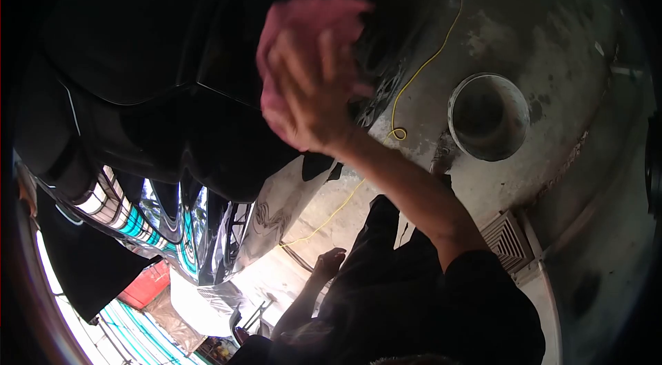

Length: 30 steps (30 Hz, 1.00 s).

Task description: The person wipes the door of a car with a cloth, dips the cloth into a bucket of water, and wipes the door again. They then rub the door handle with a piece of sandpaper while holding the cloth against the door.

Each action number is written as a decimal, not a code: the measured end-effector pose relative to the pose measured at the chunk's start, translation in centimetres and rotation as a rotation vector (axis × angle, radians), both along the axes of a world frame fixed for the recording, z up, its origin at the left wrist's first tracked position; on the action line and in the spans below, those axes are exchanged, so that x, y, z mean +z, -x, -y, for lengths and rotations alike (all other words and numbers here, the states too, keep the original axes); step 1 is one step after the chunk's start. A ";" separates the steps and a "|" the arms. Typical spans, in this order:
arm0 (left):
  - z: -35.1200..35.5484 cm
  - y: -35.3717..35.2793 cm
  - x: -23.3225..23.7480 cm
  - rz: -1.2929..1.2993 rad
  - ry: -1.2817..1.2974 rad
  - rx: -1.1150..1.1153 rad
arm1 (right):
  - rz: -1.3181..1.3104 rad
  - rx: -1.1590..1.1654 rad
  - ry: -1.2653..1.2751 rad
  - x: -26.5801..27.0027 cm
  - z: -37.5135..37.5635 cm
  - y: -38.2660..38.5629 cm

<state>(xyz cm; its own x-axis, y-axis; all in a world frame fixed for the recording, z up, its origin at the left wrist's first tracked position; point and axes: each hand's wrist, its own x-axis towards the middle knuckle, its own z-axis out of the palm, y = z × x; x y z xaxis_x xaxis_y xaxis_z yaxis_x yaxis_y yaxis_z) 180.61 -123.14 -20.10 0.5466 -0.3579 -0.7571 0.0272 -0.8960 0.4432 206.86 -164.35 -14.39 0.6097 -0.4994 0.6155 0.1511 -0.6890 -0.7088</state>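
Cloth (314, 12) beneath right hand (312, 92)

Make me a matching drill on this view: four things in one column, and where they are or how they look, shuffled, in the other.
1. Cloth
2. Cord
3. Bucket
4. Grille

A. Round and open-topped
B. Yellow, with a small loop in it
C. Square pattern, near the dark sleeve
D. Pink, under the fingers of the right hand

Right pairs: 1-D, 2-B, 3-A, 4-C
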 end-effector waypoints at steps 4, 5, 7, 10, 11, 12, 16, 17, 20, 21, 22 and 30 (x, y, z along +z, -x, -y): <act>2.0 -1.3 1.1 -0.021 -0.022 0.061 | 0.075 -0.045 0.168 -1.3 2.6 -0.6; 2.3 -1.4 1.1 -0.028 -0.018 0.088 | 0.093 -0.033 0.127 -1.2 5.3 -1.5; 2.4 -1.2 0.9 -0.046 0.005 0.088 | 0.226 -0.131 0.030 -0.5 11.6 -4.7; 2.0 -0.1 0.5 -0.063 0.009 0.095 | 0.206 -0.232 -0.123 -3.1 19.9 -8.8; 2.1 0.0 0.4 -0.050 0.025 0.073 | 0.244 -0.240 -0.120 -4.7 22.2 -10.1; 2.1 0.3 0.4 -0.039 0.040 0.051 | 0.282 -0.249 -0.119 -4.4 22.7 -10.5; 1.2 0.8 0.8 -0.061 0.015 0.065 | 0.300 -0.279 -0.423 -5.6 22.4 -10.3; 0.6 0.8 0.7 -0.058 -0.001 0.059 | 0.302 -0.276 -0.534 -6.2 22.4 -10.3; -0.7 0.6 0.5 -0.039 0.000 0.081 | 0.336 -0.225 -0.455 -4.0 20.8 -8.3; -0.7 0.6 0.5 -0.036 0.010 0.101 | 0.342 -0.199 -0.427 -3.1 19.9 -7.5; -0.6 0.5 0.4 -0.061 -0.033 0.098 | 0.359 -0.182 -0.324 -2.1 18.3 -7.1; -0.3 0.1 0.1 -0.009 0.014 0.069 | 0.126 0.072 0.009 -1.7 4.1 -0.7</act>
